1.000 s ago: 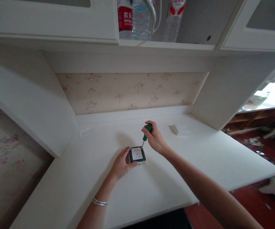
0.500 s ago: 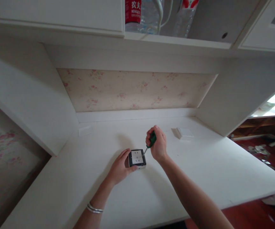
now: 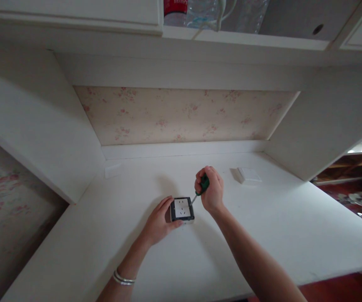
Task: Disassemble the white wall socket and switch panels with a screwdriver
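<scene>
A wall socket (image 3: 182, 208) with a white slotted face and a dark frame lies face up on the white desktop. My left hand (image 3: 160, 222) grips its left side, fingers at the far corner and thumb along the near edge. In my right fist is a screwdriver (image 3: 204, 184) with a green handle, held at a slant. Its metal shaft runs down to the right side of the socket's frame, where the tip meets it; any screw there is too small to make out. My right hand (image 3: 211, 191) is just right of the socket, above the desktop.
A white square cover plate (image 3: 249, 175) lies at the back right of the desktop (image 3: 272, 218). A thin pale piece (image 3: 113, 171) is at the back left. Overhead, a cabinet shelf (image 3: 246, 38) holds plastic bottles (image 3: 200, 12). Side panels (image 3: 334, 121) stand left and right.
The view has tilted and shifted slightly, so the cabinet shows less and the hands sit a little further right. Both hands keep their hold, and the screwdriver stays against the socket's right side.
</scene>
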`<state>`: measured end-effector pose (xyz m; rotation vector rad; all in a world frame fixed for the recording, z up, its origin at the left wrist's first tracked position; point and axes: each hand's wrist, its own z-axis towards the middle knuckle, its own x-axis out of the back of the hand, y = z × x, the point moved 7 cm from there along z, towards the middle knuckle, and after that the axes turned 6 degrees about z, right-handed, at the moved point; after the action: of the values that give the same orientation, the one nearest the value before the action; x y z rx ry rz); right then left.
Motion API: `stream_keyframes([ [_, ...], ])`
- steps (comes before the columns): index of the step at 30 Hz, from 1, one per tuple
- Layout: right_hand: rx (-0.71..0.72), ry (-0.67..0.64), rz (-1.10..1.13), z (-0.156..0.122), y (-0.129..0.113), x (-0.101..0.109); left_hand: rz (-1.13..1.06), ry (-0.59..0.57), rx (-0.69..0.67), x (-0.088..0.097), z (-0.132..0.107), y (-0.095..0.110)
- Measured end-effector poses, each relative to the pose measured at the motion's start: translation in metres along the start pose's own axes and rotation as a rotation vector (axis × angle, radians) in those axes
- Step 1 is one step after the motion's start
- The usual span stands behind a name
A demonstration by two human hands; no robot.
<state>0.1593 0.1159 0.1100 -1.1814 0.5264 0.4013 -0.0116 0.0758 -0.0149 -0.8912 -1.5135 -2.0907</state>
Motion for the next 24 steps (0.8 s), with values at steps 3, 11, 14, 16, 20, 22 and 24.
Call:
stream_keyframes([
  [3,-0.006,0.006,0.001,0.002,0.001,0.001,-0.003,-0.001,0.003,0.001,0.0,0.001],
  [11,-0.028,-0.066,-0.101,-0.001,0.003,-0.008,-0.009,0.012,-0.003,-0.001,0.0,0.0],
  [14,-0.014,-0.067,-0.107,-0.002,0.001,-0.009,-0.003,0.012,0.0,-0.001,0.0,0.0],
  [16,0.002,-0.057,-0.111,-0.003,-0.001,-0.008,0.002,0.008,0.001,-0.001,0.0,0.0],
  [20,0.016,-0.062,-0.124,-0.006,-0.002,-0.009,0.005,0.01,-0.005,0.0,0.0,0.001],
  [22,0.017,-0.056,-0.124,-0.007,-0.001,-0.01,0.003,0.016,-0.009,0.0,0.001,0.002],
  [24,0.018,-0.048,-0.121,-0.008,-0.001,-0.01,0.001,0.015,-0.011,0.0,0.001,0.002],
])
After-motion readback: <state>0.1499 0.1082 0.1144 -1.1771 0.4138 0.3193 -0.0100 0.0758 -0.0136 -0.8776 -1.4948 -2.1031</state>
